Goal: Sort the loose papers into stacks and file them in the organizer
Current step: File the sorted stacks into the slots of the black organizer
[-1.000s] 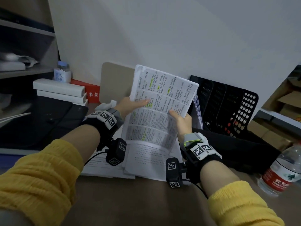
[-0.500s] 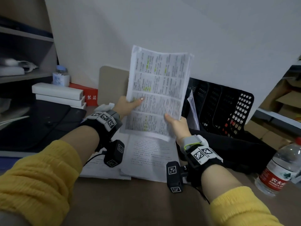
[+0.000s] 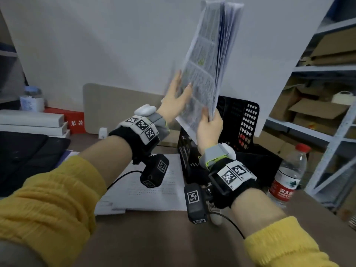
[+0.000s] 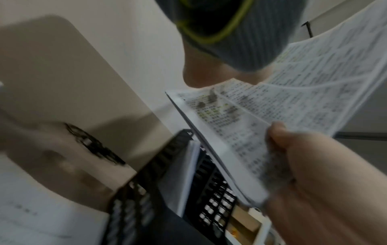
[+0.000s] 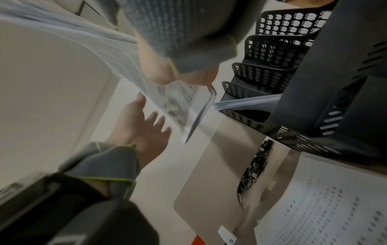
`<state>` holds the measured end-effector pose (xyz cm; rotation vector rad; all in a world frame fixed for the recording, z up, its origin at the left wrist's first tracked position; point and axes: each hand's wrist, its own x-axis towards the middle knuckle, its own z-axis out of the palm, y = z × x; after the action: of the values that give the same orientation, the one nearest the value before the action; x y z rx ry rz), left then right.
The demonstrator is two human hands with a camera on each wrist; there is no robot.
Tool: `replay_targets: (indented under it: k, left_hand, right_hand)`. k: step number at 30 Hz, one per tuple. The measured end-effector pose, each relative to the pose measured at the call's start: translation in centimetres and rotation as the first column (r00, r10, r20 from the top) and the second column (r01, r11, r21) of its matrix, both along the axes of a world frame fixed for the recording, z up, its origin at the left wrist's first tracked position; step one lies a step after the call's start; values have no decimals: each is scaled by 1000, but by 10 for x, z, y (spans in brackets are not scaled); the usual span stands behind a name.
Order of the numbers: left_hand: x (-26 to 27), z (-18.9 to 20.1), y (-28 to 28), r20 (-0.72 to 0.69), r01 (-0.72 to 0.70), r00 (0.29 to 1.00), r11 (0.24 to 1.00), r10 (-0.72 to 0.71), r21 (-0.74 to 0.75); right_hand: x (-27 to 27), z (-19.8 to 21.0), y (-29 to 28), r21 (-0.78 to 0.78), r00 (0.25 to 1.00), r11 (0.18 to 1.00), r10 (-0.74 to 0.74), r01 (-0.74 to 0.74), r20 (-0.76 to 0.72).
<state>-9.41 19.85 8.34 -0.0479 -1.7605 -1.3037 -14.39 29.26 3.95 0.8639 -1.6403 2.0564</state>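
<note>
A stack of printed papers [image 3: 206, 64] stands upright and high, nearly edge-on, over the black mesh organizer [image 3: 248, 120]. My right hand [image 3: 209, 126] grips the stack's bottom edge, thumb on the printed face. My left hand [image 3: 177, 95] is open, fingers straight against the stack's left face. The right wrist view shows the spread left hand [image 5: 144, 127] beside the stack [image 5: 180, 99], and a few sheets [image 5: 247, 102] standing in one organizer [image 5: 272, 54] slot. In the left wrist view the right hand [image 4: 314, 165] holds the stack [image 4: 293, 99]. More loose papers [image 3: 154, 182] lie flat on the desk.
A water bottle [image 3: 289, 174] stands right of the organizer, and a black bin [image 3: 260, 164] sits against it. White boxes [image 3: 32, 122] and a red box [image 3: 74, 122] are at the back left. A beige board [image 3: 115, 106] leans on the wall. Shelves with cartons [image 3: 317, 112] are on the right.
The stack has risen from chest height and turned edge-on above the organizer. My left hand let go of the stack's left edge and now lies flat against it.
</note>
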Motion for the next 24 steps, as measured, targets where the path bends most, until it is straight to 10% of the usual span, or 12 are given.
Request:
replay_targets:
  k: [5,24]
  left_hand:
    - [-24,16,61,146,339,921,927,-362,160]
    - [-120,-10,100,73,526,830,820,-553,226]
  right_hand:
    - [-18,5,17,22,995,996,-82,84,-54]
    - [-116,-27,52,131,982,974,-187,183,16]
